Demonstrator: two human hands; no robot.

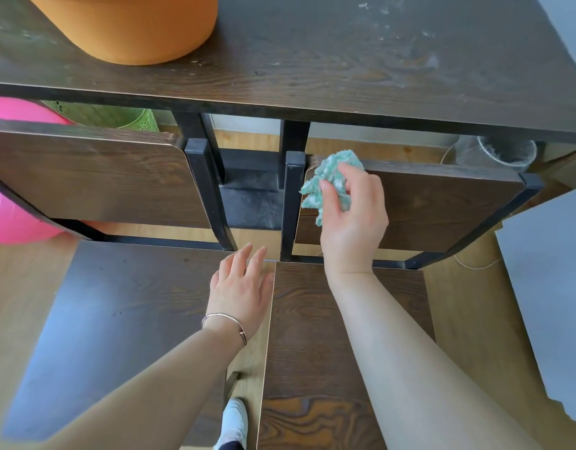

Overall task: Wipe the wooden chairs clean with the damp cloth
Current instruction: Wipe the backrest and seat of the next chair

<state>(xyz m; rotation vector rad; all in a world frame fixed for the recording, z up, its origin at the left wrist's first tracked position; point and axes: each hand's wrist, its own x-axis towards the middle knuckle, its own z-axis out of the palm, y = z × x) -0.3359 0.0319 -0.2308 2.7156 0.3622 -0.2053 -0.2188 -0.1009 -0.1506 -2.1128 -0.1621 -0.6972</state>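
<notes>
View from above, looking down at two dark wooden chairs standing side by side, facing the person, with their backs against a dark wooden tabletop (312, 60). The right hand (353, 222) grasps a bunched teal cloth (329, 177) between thumb and fingers and holds it against the top inner corner of the right chair's backrest (436, 206), just beside its black metal post (291, 196). The left hand (239, 287) is loose, fingers straight and slightly spread, holding nothing, over the inner edge of the left chair's seat (124, 313) (whether it touches the wood cannot be told). A thin bracelet (228, 319) circles the left wrist. Both forearms reach forward over the seats; the right forearm crosses the right chair's seat (312, 336). On the tabletop, at far left, stands a large orange pot (134, 24), and pale dusty smears show at far right. Beyond the left chair's backrest (95, 177) are a bright pink ball (11, 212) and a green perforated basket (111, 116). A white shoe (234, 417) shows on the light wooden floor (468, 319) between the seats.
</notes>
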